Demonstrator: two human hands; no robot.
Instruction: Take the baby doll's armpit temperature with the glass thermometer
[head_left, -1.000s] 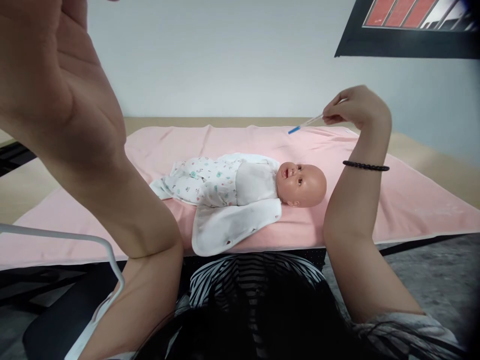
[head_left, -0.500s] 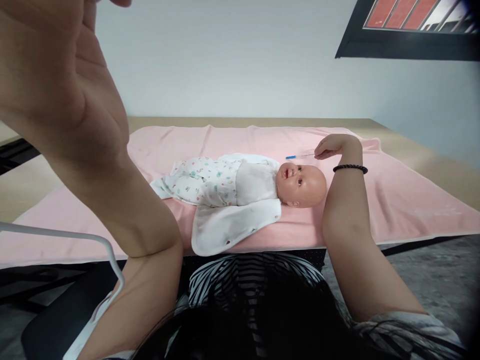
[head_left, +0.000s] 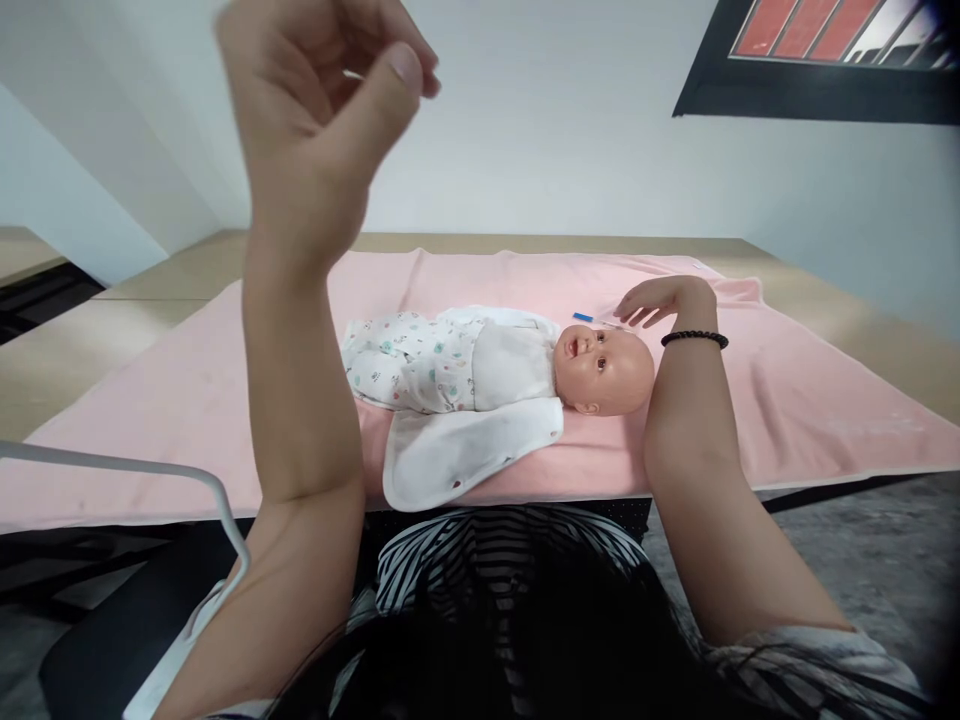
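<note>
A baby doll (head_left: 517, 366) lies on its back on a pink blanket (head_left: 810, 400), head to the right, in a white top and patterned trousers. Beyond its head lies a slim clear stick with a blue end (head_left: 583, 317). My right hand (head_left: 652, 298) hovers by the stick's clear end, fingers stretched out and holding nothing visible; whether a fingertip touches it I cannot tell. Raised at the upper left, my left hand (head_left: 330, 90) has curled fingers, with the thumb against them and nothing visible in the grip. An open white cloth flap (head_left: 465, 455) spreads from the doll's near side.
The blanket covers a wooden table (head_left: 525, 241) that stands against a pale wall (head_left: 525, 130). A dark-framed window (head_left: 825, 100) is at the upper right. A grey cable (head_left: 135, 463) crosses at the lower left, near my left arm.
My left hand has moved away from the camera, rightward, and its fingers now show curled. My right hand has let go of the stick, which lies slightly turned, and its fingers have straightened.
</note>
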